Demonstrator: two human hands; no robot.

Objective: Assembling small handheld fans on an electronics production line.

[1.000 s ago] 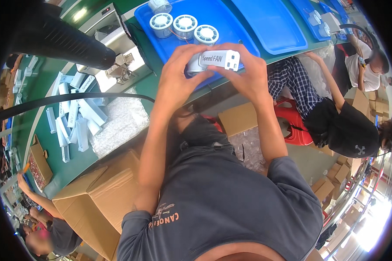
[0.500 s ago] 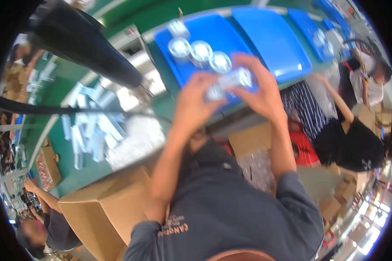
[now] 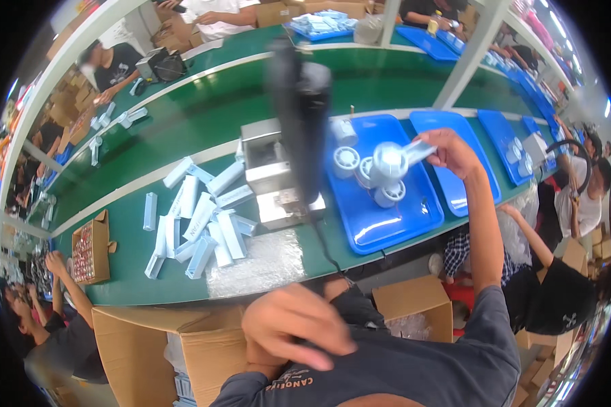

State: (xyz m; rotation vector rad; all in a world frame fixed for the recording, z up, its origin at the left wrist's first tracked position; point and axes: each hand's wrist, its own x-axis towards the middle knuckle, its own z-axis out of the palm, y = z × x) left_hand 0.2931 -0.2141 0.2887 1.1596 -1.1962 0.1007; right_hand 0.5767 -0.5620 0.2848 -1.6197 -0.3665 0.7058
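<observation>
So the pale fan [image 3: 391, 163] was out over the near blue tray [image 3: 404, 227], its round head above the other round heads [image 3: 345, 158] in there and its handle [image 3: 419, 150] sticking out to the right. Hard to say from this angle if it was touching the ones below or just clear of them.

Big change: a second earlier both hands had it between them, and now it was down to one. That meant the two-handed handling was done for the moment and the piece sat out at arm's reach. The right hand [image 3: 457, 153] had its fingers pinched shut on the free end of the handle, wrist bent, with the forearm reaching up and out from the elbow.

The left hand [image 3: 295, 322] had come right off and back near the person's body, by the open cardboard box [image 3: 142, 339]. It was blurred, palm down, fingers loosely spread with nothing showing in them.

Further out, a loose pile of pale blue handle pieces [image 3: 199, 216] lay on the green desk [image 3: 122, 275], beside a bubble-wrap sheet [image 3: 258, 264].
</observation>
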